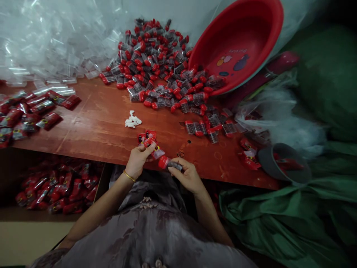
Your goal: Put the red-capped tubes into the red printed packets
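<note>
My left hand point(138, 159) pinches a small red printed wrapper point(156, 151) near the table's front edge. More red packets point(147, 135) lie just beyond its fingertips. My right hand point(187, 175) is closed around a small clear bottle with a red cap point(164, 162) and dark contents; the cap points toward the wrapper. Cap and wrapper are close together, and I cannot tell whether they touch. On the table beyond my left hand sits a little heap of white scraps point(133, 120).
A large pile of red-capped bottles point(156, 63) covers the back, beside a tilted red basin point(237, 22). Clear plastic sleeves point(55, 41) and red packets point(30, 115) lie left. Below is a box of packets point(61, 186). A grey bowl point(284, 163) stands right.
</note>
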The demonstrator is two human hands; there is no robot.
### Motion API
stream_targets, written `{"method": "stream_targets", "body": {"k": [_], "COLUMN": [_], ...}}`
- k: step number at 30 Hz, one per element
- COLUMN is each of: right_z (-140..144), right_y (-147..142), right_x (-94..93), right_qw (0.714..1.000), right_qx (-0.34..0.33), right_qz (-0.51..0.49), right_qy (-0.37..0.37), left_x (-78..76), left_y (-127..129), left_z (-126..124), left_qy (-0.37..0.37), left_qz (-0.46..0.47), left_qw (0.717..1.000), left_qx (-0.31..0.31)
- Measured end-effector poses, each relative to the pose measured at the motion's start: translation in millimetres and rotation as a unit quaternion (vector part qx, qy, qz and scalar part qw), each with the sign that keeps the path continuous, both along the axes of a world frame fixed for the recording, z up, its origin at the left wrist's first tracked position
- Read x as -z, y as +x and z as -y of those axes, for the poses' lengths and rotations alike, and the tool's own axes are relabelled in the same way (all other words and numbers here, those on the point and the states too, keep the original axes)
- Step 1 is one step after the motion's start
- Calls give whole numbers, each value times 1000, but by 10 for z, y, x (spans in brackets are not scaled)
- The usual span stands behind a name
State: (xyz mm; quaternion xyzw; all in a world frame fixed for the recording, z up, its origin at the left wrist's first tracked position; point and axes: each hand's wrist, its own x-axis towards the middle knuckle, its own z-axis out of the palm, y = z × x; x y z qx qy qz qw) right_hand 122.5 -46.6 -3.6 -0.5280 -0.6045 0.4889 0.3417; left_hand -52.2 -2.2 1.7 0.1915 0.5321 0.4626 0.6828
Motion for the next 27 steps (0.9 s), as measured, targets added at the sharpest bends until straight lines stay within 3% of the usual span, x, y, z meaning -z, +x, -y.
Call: {"method": "stream_targets", "body": {"k": [7, 13, 22, 27], "right_z": [-33, -32, -40, -42], "right_y": [-53, -54, -94, -212], "right_x": [29, 33, 74, 140], "right_qw": [998, 997, 996, 991], "right_qx": [30, 34, 40, 119], "right_qz": [-31, -42, -65, -63], "right_qy": [-51, -46, -38, 8], "left_x": [-3, 61, 97, 155], "left_y": [15, -1, 106, 190], "left_z": [7, -10, 54, 92], "left_qy": [15, -7, 74, 100], "left_qz": [-2, 12, 19, 35], "left_qw": [1000, 999, 996, 994], "left_qx": [12, 42, 45, 9]}}
